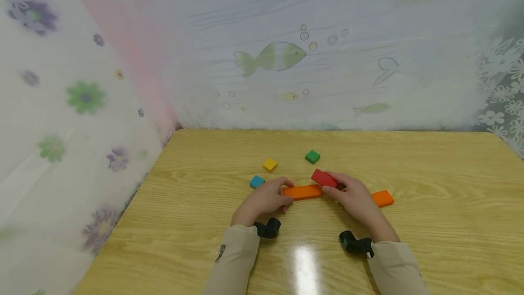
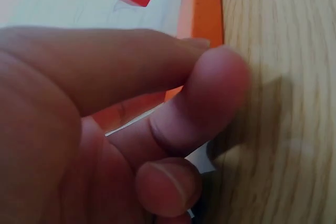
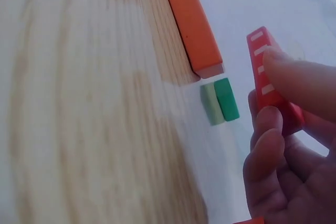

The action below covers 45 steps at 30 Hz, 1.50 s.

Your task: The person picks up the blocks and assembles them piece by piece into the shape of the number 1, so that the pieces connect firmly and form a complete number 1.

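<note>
My left hand (image 1: 268, 197) grips the left end of a long orange block (image 1: 303, 192) between thumb and fingers. In the left wrist view the fingers (image 2: 210, 87) hide most of that end. Whether the block touches the table, I cannot tell. My right hand (image 1: 354, 195) pinches a shorter red block (image 1: 324, 178), held tilted just above the orange block's right end. White rectangles mark one side of the red block (image 3: 265, 72) in the right wrist view. The two blocks are apart there.
On the wooden table (image 1: 184, 240) lie small square tiles: yellow (image 1: 269, 165), green (image 1: 313, 156) and blue (image 1: 256, 181), the blue one beside my left hand. A second orange block (image 1: 382, 198) lies partly behind my right wrist. Patterned curtains (image 1: 348, 81) border the table's back and left.
</note>
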Available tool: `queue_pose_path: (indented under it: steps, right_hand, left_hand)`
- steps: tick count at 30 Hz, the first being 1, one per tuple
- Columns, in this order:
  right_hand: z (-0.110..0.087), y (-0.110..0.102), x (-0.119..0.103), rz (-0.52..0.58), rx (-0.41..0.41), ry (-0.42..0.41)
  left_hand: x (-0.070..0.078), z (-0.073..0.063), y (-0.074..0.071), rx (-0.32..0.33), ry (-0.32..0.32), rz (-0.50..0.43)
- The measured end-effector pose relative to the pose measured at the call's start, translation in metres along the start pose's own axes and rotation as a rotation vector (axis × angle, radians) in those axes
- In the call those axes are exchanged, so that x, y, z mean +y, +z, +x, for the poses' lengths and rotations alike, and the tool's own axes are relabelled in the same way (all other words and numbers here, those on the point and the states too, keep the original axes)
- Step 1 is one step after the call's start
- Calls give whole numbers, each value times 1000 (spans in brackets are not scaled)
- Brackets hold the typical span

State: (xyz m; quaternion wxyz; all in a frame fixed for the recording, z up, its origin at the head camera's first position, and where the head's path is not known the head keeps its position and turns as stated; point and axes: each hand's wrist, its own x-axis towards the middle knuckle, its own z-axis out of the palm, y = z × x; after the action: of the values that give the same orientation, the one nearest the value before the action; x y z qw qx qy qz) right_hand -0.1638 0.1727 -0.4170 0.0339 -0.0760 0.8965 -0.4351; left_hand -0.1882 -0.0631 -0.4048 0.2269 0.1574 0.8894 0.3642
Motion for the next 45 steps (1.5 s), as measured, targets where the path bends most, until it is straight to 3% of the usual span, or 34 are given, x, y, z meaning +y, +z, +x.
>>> queue_pose_path:
  steps: [19,26,30,38,45]
  right_hand:
    - [1,-1,2,102,51,63]
    - [3,-1,1,283,52,58]
    - [2,-2,-2,324,39,23]
    - [3,4,-11,265,43,-1]
    - [5,11,-17,143,34,17]
  left_hand:
    - [-3,-2,-3,-42,11,-32]
    - [-2,-3,-4,-58,11,-48]
    - [-2,-3,-3,-68,7,-56]
    - [-2,-3,-5,-90,5,-67]
    - [-4,-5,-5,-117,-16,-147]
